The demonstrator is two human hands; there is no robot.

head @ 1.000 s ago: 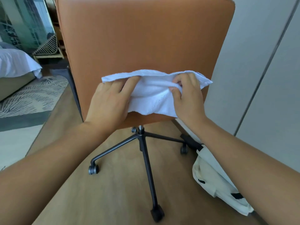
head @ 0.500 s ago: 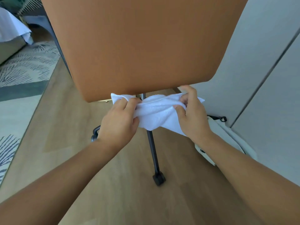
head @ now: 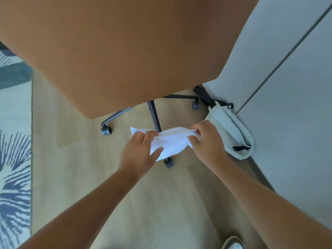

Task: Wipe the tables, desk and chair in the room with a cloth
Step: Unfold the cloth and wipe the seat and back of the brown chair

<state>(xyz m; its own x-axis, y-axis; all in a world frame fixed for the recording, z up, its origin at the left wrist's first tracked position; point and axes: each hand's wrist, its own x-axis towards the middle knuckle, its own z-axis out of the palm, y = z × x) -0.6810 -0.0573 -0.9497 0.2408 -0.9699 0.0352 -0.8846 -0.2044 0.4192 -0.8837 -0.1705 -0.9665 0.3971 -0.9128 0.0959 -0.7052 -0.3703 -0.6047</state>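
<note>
Wooden floor (head: 75,177), pale bag (head: 231,130) beside chair (head: 115,51)

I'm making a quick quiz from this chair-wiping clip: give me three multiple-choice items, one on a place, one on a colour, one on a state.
1. Where is the pale bag?
A. on the floor by the wall
B. on the chair
C. on the rug

2. What colour is the chair back?
A. black
B. orange-brown
C. green

3. How is the cloth held?
A. by both hands, off the chair
B. pressed on the chair
C. lying on the floor

Answers: 1 A, it leans at the wall's foot; 2 B, the panel is orange-brown; 3 A, left hand and right hand grip its ends.
</note>
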